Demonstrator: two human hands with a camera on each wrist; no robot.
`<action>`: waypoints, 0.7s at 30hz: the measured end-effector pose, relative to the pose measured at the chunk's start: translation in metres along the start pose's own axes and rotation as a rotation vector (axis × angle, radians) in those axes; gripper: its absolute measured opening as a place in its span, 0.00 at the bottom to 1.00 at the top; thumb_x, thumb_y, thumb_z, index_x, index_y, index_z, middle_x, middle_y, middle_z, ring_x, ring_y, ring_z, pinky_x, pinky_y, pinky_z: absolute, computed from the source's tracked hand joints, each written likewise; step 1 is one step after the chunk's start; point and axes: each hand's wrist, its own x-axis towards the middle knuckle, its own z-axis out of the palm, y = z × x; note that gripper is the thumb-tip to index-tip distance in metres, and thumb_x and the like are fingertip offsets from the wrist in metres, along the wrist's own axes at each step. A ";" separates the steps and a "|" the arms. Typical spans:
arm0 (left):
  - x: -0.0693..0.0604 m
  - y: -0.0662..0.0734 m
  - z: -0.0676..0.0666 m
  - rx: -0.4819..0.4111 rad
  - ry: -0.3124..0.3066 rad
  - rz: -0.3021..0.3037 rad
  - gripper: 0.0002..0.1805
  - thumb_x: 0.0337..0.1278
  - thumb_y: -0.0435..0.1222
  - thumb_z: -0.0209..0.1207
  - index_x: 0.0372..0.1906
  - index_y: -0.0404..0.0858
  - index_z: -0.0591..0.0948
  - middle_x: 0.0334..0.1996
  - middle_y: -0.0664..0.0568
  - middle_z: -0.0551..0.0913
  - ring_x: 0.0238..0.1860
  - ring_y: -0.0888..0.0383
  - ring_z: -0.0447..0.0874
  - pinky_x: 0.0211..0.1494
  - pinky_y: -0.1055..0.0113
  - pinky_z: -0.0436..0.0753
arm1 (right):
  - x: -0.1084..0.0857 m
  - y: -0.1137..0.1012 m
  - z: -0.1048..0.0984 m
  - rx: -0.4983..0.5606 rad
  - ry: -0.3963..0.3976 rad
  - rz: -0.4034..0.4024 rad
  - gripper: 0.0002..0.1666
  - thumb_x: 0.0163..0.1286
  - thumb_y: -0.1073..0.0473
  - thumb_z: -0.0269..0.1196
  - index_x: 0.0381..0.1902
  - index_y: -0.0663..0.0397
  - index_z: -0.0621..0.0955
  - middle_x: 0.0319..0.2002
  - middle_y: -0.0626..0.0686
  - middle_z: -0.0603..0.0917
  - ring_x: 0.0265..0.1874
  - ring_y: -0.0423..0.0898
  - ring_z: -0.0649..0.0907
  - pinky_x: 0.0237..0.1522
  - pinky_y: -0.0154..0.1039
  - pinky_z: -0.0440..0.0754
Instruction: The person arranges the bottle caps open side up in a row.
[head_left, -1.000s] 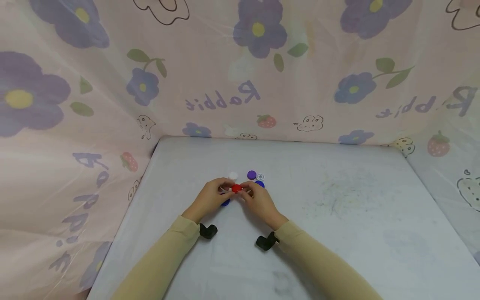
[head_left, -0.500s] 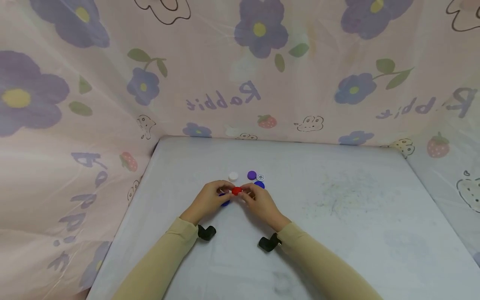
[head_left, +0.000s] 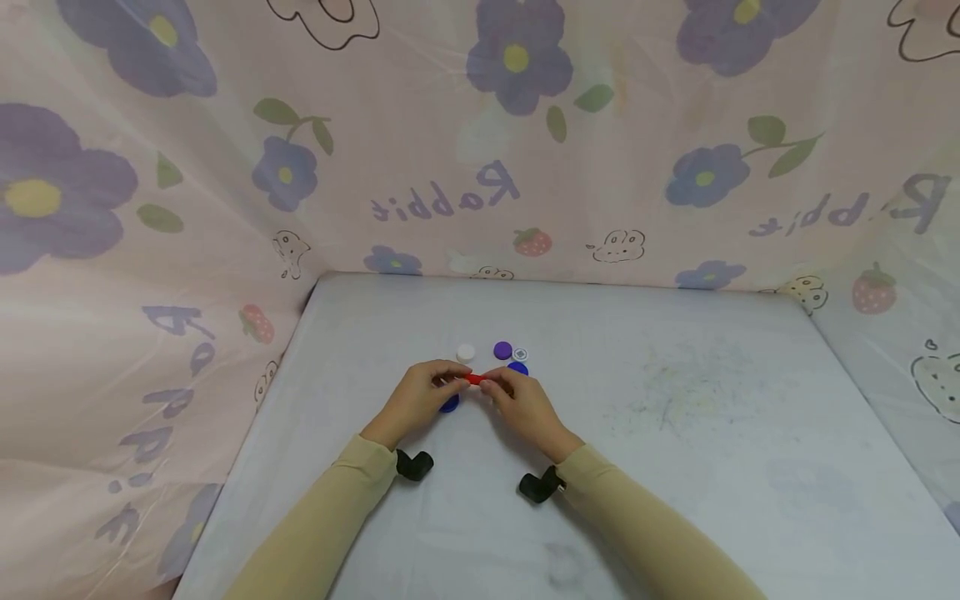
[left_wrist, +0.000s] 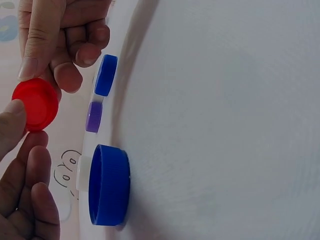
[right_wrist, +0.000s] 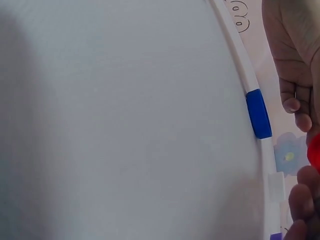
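Observation:
Both hands hold a red bottle cap (left_wrist: 39, 105) between them, raised above the table. My left hand (head_left: 417, 400) pinches one side, its thumb lying over the cap's hollow face in the left wrist view. The right hand (head_left: 522, 410) pinches the opposite side with thumb and fingers. In the head view the red cap looks thin and tilted. A large blue cap (left_wrist: 110, 185) lies on the table by the left hand. Another blue cap (head_left: 517, 367) sits just beyond the right hand. In the right wrist view the red cap is partly cut off by the frame.
Behind the hands lie a white cap (head_left: 466, 353), a purple cap (head_left: 502, 350) and a small white disc with a dark pattern (head_left: 521, 354). The table (head_left: 675, 467) has a pale cover. A flower-printed curtain (head_left: 420, 125) hangs around its back and sides.
The red cap has turned between the fingers: its broad face showed earlier, and now it appears nearly edge-on in the head view. Both hands have shifted only slightly.

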 end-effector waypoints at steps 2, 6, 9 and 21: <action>0.000 0.000 0.000 -0.002 0.007 0.001 0.10 0.61 0.43 0.64 0.46 0.52 0.86 0.41 0.64 0.83 0.39 0.60 0.78 0.43 0.62 0.78 | 0.000 0.000 0.000 0.006 0.003 0.003 0.13 0.73 0.47 0.56 0.47 0.43 0.83 0.36 0.41 0.84 0.31 0.39 0.79 0.32 0.37 0.78; -0.001 0.000 0.001 -0.007 0.007 -0.006 0.09 0.61 0.43 0.63 0.46 0.53 0.86 0.41 0.64 0.83 0.38 0.59 0.77 0.42 0.62 0.78 | -0.001 0.001 0.000 0.012 0.010 -0.001 0.13 0.73 0.46 0.57 0.46 0.43 0.83 0.35 0.41 0.84 0.29 0.40 0.78 0.31 0.38 0.77; -0.001 0.000 0.002 -0.010 0.001 -0.014 0.09 0.62 0.42 0.63 0.47 0.51 0.86 0.40 0.63 0.82 0.38 0.58 0.77 0.41 0.62 0.78 | 0.000 0.002 -0.001 0.013 0.015 -0.005 0.14 0.73 0.45 0.56 0.46 0.43 0.83 0.33 0.43 0.83 0.26 0.41 0.76 0.27 0.36 0.74; -0.001 0.003 0.004 0.001 -0.012 -0.014 0.08 0.63 0.41 0.62 0.46 0.49 0.85 0.35 0.62 0.82 0.37 0.58 0.77 0.41 0.62 0.77 | -0.001 0.000 -0.003 0.034 0.036 -0.005 0.09 0.73 0.51 0.58 0.44 0.42 0.82 0.32 0.46 0.83 0.28 0.42 0.77 0.27 0.37 0.75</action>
